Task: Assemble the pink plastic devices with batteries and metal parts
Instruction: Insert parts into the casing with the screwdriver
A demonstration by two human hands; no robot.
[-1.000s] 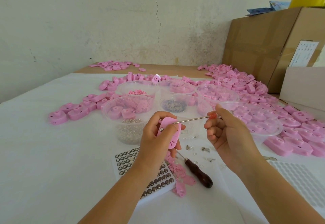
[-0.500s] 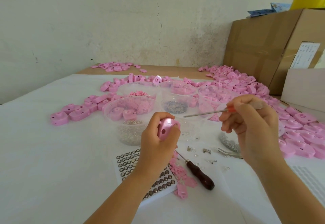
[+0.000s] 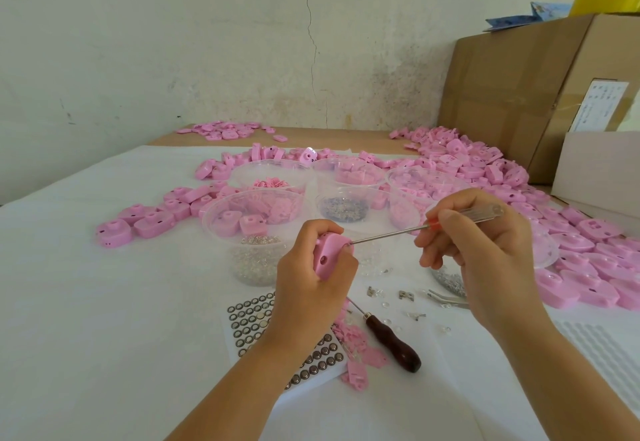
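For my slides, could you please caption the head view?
Left hand grips pink device; right hand holds screwdriver to it.

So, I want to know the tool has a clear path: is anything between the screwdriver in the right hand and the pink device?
Nothing visible. The screwdriver runs through open air from the right hand to the pink device held in the left hand, its tip at the device's top edge.

A large cardboard box (image 3: 512, 94) stands at the far right of the counter (image 3: 86, 302), a white label (image 3: 599, 105) on its side, with a yellow roll (image 3: 606, 1) and a blue paper (image 3: 519, 18) on top. A white box (image 3: 599, 167) sits just in front of it. Behind, the pale wall (image 3: 173, 42) is stained, with a thin crack (image 3: 311, 42) running down it
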